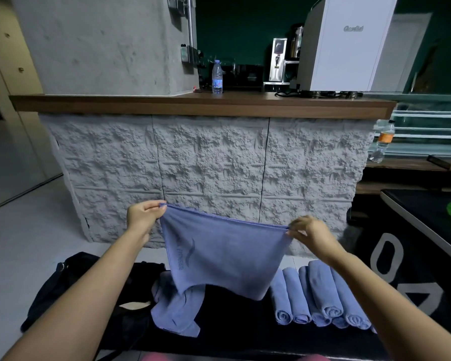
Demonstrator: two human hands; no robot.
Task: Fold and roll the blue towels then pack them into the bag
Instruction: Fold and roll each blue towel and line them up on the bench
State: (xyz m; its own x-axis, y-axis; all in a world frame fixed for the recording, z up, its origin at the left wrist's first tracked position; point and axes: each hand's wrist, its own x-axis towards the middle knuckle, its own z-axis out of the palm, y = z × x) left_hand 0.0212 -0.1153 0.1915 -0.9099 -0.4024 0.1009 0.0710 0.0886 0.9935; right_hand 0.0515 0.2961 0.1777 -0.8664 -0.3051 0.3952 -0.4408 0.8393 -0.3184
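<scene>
Forearms raised, one blue towel (224, 251) hangs stretched between both hands, ready for folding.
The left hand (141, 217) pinches the upper left corner and the right hand (310, 230) the upper right, so the cloth hangs in the air above the dark bench (235, 327) and a loose towel heap (175, 313). Rolled towels (320, 295) lie in a row to the right, and the black bag (63, 282) sits at left. The fold seems barely begun. Next, the corners likely need to meet evenly before rolling.
</scene>
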